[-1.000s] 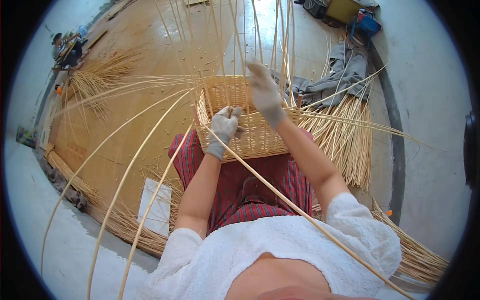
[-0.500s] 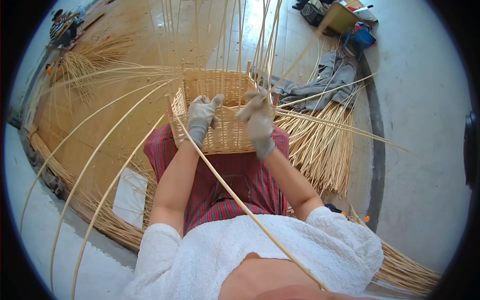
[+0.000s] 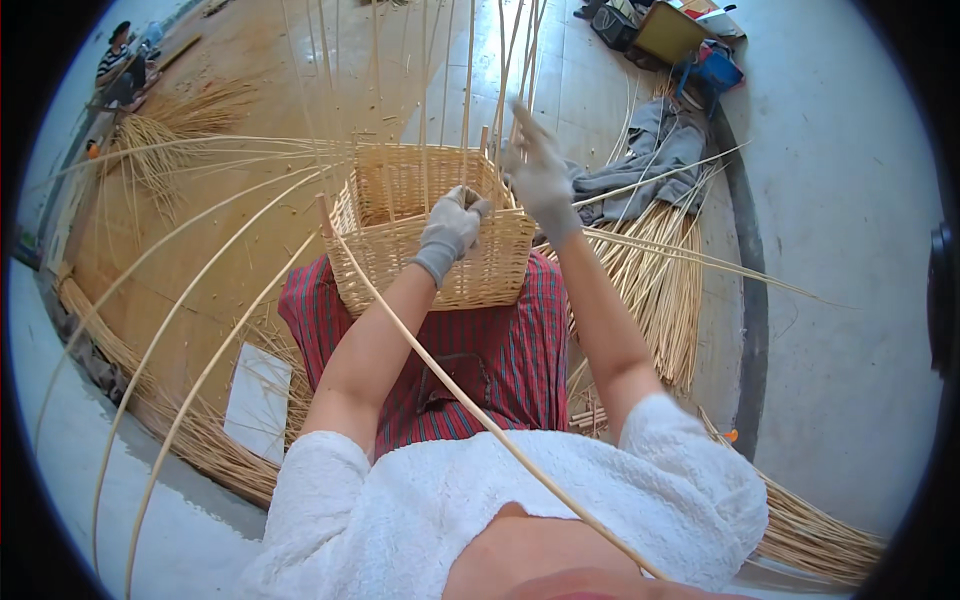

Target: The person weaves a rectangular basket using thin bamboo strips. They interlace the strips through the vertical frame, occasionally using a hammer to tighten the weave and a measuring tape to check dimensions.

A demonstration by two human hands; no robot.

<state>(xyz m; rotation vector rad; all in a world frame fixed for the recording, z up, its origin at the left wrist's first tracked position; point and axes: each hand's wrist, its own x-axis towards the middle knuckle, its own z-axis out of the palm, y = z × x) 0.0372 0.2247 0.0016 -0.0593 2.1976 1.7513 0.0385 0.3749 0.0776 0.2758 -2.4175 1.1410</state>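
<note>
Right hand (image 3: 543, 182) has risen toward one o'clock, grip too blurred to tell.
Left hand (image 3: 452, 228) pinches the wicker basket (image 3: 490, 268) at six o'clock, likely steadying it.

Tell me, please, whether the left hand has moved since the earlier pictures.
Yes; against the white sheet, the left hand has shifted rightward, farther along the basket.

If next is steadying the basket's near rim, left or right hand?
Left, I'd say: the left hand is curled at the near rim of the basket, while the right hand looks raised and blurred by its right end.
</note>
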